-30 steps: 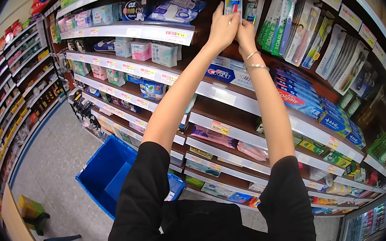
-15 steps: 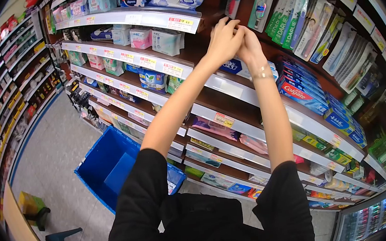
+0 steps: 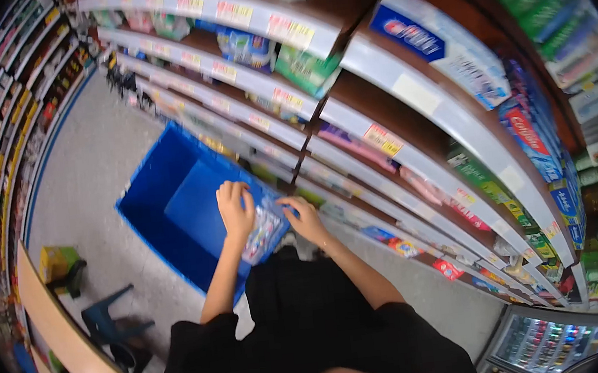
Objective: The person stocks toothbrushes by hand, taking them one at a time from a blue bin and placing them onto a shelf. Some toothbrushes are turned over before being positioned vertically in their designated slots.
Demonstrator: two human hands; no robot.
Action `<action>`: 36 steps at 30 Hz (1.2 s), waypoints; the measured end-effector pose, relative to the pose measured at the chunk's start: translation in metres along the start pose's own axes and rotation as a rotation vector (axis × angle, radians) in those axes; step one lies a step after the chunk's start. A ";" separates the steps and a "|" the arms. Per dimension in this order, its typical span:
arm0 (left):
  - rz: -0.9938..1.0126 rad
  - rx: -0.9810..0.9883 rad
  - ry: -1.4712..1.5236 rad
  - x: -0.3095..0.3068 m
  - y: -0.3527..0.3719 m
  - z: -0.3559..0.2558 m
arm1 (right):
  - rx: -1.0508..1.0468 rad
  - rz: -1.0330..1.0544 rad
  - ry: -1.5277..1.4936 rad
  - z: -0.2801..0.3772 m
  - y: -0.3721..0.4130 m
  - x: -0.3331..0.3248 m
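Observation:
My left hand (image 3: 236, 209) hovers over a blue plastic crate (image 3: 159, 269) on the floor, its fingers half bent and apart with nothing seen in them. By the crate's near right side is my right hand (image 3: 304, 220), fingers loosely spread, holding nothing I can see. Between the two hands, in the crate's near right corner, lie colourful clear-wrapped packs (image 3: 263, 231). Their kind is too blurred to tell. The rest of the crate's visible inside shows bare blue walls and bottom.
Shelves (image 3: 406, 91) along the right carry a toothpaste box (image 3: 437, 44), Colgate boxes (image 3: 527, 137), packaged toothbrushes (image 3: 550, 14) and a green pack (image 3: 307, 69). A dark stool (image 3: 112, 315) and a wooden counter edge (image 3: 75, 341) stand left. A glass-fronted fridge (image 3: 549, 342) is at lower right.
Both hands have come down from the toothbrush shelf to the crate, moving lower and left. The view has tilted down, and the toothpaste box on the shelf now shows more fully.

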State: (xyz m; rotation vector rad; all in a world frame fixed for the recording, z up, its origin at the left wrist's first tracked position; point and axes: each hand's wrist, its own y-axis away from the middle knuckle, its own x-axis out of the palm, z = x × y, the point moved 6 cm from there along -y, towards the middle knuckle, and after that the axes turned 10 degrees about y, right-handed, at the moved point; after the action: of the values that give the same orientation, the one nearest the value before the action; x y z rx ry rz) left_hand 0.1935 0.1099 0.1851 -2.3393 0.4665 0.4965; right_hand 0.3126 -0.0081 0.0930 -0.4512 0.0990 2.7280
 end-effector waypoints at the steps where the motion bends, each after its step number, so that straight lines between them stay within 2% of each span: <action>1: 0.047 -0.191 -0.071 0.006 0.031 0.044 | -0.108 -0.045 0.274 -0.026 0.006 0.014; 2: 0.105 -0.321 -0.076 0.012 0.061 0.084 | -0.228 -0.080 0.543 -0.042 0.015 0.031; 4: 0.225 -0.558 -0.146 0.029 0.136 0.168 | -0.244 0.058 0.616 -0.074 0.025 0.059; 5: 0.257 -0.707 -0.188 0.032 0.160 0.184 | -0.289 0.082 0.719 -0.083 0.028 0.068; 6: 0.380 -0.864 -0.236 0.039 0.185 0.202 | -0.337 0.109 0.816 -0.092 0.036 0.078; 7: 0.517 -0.952 -0.281 0.051 0.213 0.226 | -0.324 0.098 0.788 -0.099 0.040 0.081; 9: 0.653 -1.022 -0.286 0.071 0.248 0.248 | -0.317 0.051 0.713 -0.109 0.038 0.085; 12: 0.729 -1.213 -0.224 0.096 0.287 0.271 | -0.316 0.016 0.741 -0.114 0.036 0.091; 15: 0.738 -1.177 -0.175 0.125 0.314 0.289 | -0.324 0.001 0.766 -0.123 0.037 0.093; 16: 0.825 -1.220 -0.119 0.134 0.322 0.296 | -0.330 0.012 0.776 -0.127 0.038 0.093; 18: 0.803 -1.160 -0.268 0.143 0.328 0.302 | -0.324 0.036 0.793 -0.132 0.042 0.095; 21: 0.842 -1.184 -0.292 0.163 0.348 0.324 | -0.350 0.004 0.813 -0.134 0.043 0.096; 23: 0.961 -1.210 -0.214 0.184 0.375 0.343 | -0.335 0.019 0.813 -0.135 0.043 0.097; 24: 0.900 -1.094 -0.291 0.180 0.366 0.336 | -0.331 0.017 0.811 -0.135 0.044 0.096; 29: 0.925 -1.195 -0.327 0.173 0.354 0.324 | -0.327 0.039 0.817 -0.139 0.046 0.097; 33: 0.905 -1.151 -0.380 0.177 0.359 0.319 | -0.339 0.048 0.818 -0.140 0.045 0.097; 36: 0.864 -1.164 -0.305 0.179 0.365 0.317 | -0.343 0.039 0.815 -0.139 0.046 0.098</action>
State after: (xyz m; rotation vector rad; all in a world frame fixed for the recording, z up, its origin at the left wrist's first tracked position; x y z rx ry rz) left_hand 0.1114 0.0396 -0.3190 -2.8835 1.2979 1.9109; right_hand 0.2506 -0.0341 -0.0700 -1.6377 -0.1537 2.4151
